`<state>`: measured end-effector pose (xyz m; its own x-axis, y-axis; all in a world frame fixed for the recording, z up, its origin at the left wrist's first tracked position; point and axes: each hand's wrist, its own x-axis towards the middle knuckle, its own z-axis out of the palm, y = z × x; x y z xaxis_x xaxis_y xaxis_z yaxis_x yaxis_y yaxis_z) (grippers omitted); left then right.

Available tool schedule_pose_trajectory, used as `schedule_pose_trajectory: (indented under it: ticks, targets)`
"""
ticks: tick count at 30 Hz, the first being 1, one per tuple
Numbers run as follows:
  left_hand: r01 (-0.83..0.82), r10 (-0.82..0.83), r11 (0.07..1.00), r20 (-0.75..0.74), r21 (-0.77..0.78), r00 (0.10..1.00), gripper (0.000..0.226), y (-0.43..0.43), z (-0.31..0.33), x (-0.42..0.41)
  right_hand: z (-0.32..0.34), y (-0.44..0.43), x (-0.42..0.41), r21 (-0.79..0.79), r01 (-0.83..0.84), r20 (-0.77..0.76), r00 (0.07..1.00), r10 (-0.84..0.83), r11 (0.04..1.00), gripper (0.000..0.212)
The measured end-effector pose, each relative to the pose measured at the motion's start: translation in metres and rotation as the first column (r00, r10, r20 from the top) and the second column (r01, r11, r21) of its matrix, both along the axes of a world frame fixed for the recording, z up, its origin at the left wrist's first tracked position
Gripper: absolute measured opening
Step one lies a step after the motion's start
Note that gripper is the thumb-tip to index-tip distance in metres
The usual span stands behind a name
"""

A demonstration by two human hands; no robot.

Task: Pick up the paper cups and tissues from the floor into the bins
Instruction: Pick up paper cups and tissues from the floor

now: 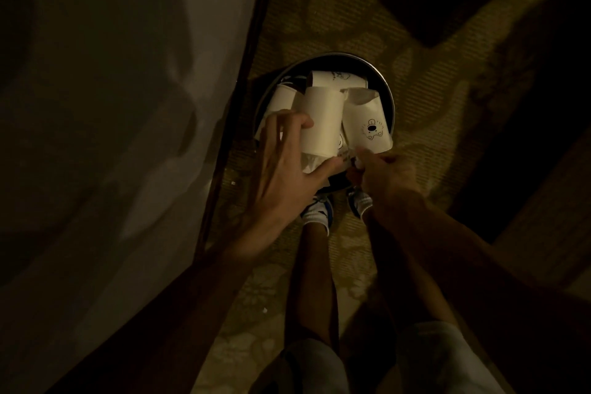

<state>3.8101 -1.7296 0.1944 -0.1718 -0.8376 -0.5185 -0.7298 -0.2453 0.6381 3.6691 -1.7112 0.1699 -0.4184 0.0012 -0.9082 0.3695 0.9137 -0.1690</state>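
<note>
Plainly, the head view shows the job near its end, and the risk is overflow. The bin [392, 105] stands on the patterned carpet [431, 89], close beside a dark wooden edge on the left, and it is heaped above its rim. A middle cup [321, 121] and a cup with a bear drawing [367, 126] stick up out of it. A back cup [339, 80] and a side cup [283, 99] lie behind and to the left.

The left hand [287, 153] is spread wide. Its fingers lie on the side of the middle cup and its thumb lies along that cup's lower end, more pressing than gripping. The right hand [383, 174] is curled tight at the near rim and pinches a small pale scrap, probably a tissue [358, 164]; the dim light leaves that uncertain.

A hard push from the left hand could crush the middle cup. It could also lever the bear cup over the right rim and back onto the carpet. If the tissue is let go on top of the pile, it may slide off, since little room shows below. An uneven shove near the rim might tip the bin toward the shoes [319, 208] just beside it.
</note>
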Motion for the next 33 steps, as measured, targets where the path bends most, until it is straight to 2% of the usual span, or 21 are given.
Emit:
schedule_pose_trajectory:
  ticks: [3, 6, 9, 11, 14, 16, 17, 19, 20, 21, 22, 24, 28, 31, 33]
  targets:
    - [0.001, -0.001, 1.000, 0.003, -0.006, 1.000, 0.064, 0.002, 0.001, 0.003, 0.004, 0.001, 0.001, 0.015, 0.049, 0.068, 0.996, -0.050, 0.999, 0.030]
    - [0.011, -0.011, 1.000, 0.001, -0.014, 1.000, 0.062, 0.005, 0.002, 0.005, 0.012, 0.003, -0.003, 0.000, 0.168, 0.147, 0.975, -0.166, 0.986, 0.031]
    - [0.005, -0.005, 1.000, 0.002, -0.006, 1.000, 0.062, 0.009, 0.003, 0.005, 0.019, 0.006, -0.012, -0.023, 0.178, 0.175, 0.969, -0.172, 0.984, 0.033]
    - [-0.005, 0.005, 1.000, 0.006, -0.001, 1.000, 0.061, 0.011, 0.005, 0.004, 0.022, 0.009, -0.017, -0.031, 0.107, 0.182, 0.978, -0.100, 0.994, 0.028]
    - [-0.031, 0.031, 1.000, 0.005, 0.001, 1.000, 0.058, 0.014, 0.009, 0.002, 0.033, 0.017, -0.022, -0.026, -0.125, 0.129, 0.983, 0.128, 0.992, 0.028]
    - [-0.050, 0.050, 0.999, 0.018, 0.002, 0.999, 0.052, 0.015, 0.019, 0.002, 0.044, 0.022, -0.024, -0.091, -0.286, 0.078, 0.953, 0.293, 0.954, 0.027]
    - [-0.052, 0.053, 0.999, 0.042, -0.011, 0.998, 0.044, 0.014, 0.026, 0.001, 0.052, 0.025, -0.025, -0.156, -0.399, 0.036, 0.912, 0.408, 0.904, 0.023]
    - [-0.048, 0.051, 0.999, 0.109, -0.023, 0.993, 0.021, 0.008, 0.042, 0.002, 0.075, 0.027, -0.030, -0.291, -0.626, -0.043, 0.764, 0.644, 0.723, 0.012]
    - [-0.057, 0.058, 0.998, 0.131, -0.005, 0.990, 0.017, 0.006, 0.053, 0.003, 0.088, 0.029, -0.032, -0.350, -0.713, -0.074, 0.668, 0.741, 0.607, 0.012]
    - [-0.082, 0.080, 0.997, 0.135, 0.013, 0.988, 0.021, 0.003, 0.072, 0.001, 0.106, 0.027, -0.038, -0.407, -0.775, -0.113, 0.568, 0.815, 0.484, 0.015]
    - [-0.076, 0.070, 0.996, 0.135, 0.041, 0.988, 0.025, -0.001, 0.080, 0.000, 0.115, 0.025, -0.041, -0.442, -0.804, -0.146, 0.503, 0.852, 0.399, 0.020]
    - [-0.018, 0.012, 0.999, 0.192, 0.032, 0.981, 0.032, -0.006, 0.127, -0.012, 0.155, 0.016, -0.057, -0.520, -0.826, -0.217, 0.373, 0.902, 0.217, 0.029]
    - [0.093, -0.088, 0.996, 0.328, 0.001, 0.940, 0.037, 0.004, 0.254, -0.046, 0.254, 0.011, -0.100, -0.528, -0.846, -0.350, 0.139, 0.926, -0.073, 0.034]
    - [0.170, -0.144, 0.985, 0.426, -0.024, 0.893, 0.029, 0.035, 0.350, -0.062, 0.326, 0.015, -0.130, -0.502, -0.828, -0.452, 0.003, 0.892, -0.251, 0.034]
    - [0.145, -0.117, 0.989, 0.438, -0.030, 0.891, 0.022, 0.061, 0.415, -0.068, 0.374, 0.017, -0.140, -0.496, -0.796, -0.502, -0.063, 0.863, -0.347, 0.031]
